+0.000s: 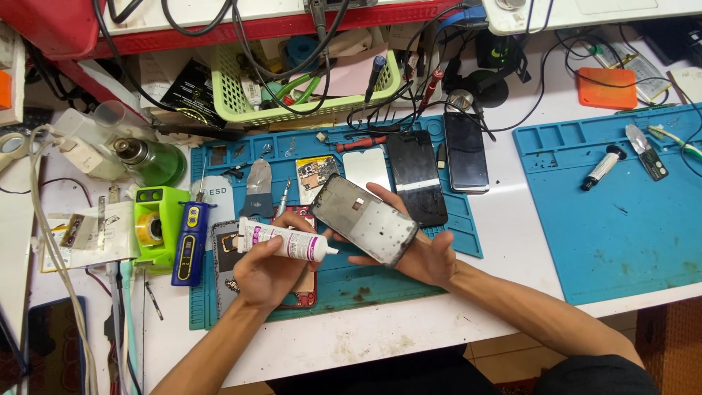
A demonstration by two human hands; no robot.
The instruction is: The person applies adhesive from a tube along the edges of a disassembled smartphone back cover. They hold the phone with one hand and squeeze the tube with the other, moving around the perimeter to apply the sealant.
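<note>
Adhesive application appears to be at its start: the nozzle of the glue tube [285, 241] sits just beside the upper-left rim of the phone frame [365, 219], and no bead is discernible at this resolution. Left hand [267, 271] is clamped around the tube, long axis level, tip pointing right. Right hand [417, 252] cradles the frame from beneath, fingers spread, over the front-centre of the blue mat [461, 234]. Frame's long axis runs upper-left to lower-right.

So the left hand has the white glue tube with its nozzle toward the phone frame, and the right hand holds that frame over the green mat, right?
Not quite: the head view shows the mat under the hands is blue, not green. The rest stands: the left hand holds the white glue tube, nozzle toward the phone frame held in the right hand.
</note>
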